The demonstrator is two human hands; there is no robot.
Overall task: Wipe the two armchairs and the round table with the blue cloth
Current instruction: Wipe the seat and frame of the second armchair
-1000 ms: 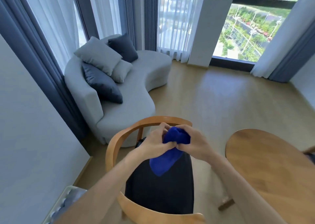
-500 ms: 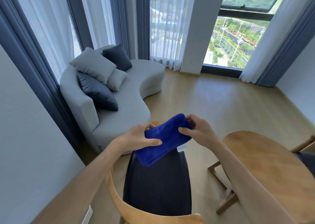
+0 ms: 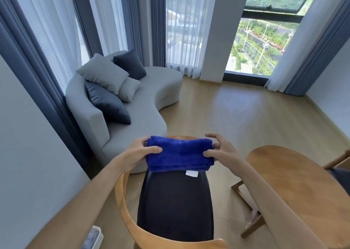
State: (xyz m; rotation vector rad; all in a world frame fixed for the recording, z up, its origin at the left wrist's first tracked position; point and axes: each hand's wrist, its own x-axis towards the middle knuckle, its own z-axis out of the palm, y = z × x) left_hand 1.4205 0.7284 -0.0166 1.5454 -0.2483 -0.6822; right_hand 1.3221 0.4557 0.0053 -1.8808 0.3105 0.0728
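Blue cloth [image 3: 180, 155] is gripped folded, left hand [image 3: 139, 152] and right hand [image 3: 220, 151] pinching its ends above the armchair [image 3: 175, 207]; wiping looks unstarted, so lowering it onto the seat seems next.

The blue cloth [image 3: 180, 155] is covering the far part of the near armchair's [image 3: 176, 207] wooden back rail, and the fingers of the left hand [image 3: 139, 152] and right hand [image 3: 217, 150] are lying out of sight behind its ends. The round table [image 3: 295, 178] is running off the right edge. A second armchair [image 3: 341, 166] is showing only a sliver there. A white object [image 3: 93, 238] is being cropped at the bottom.
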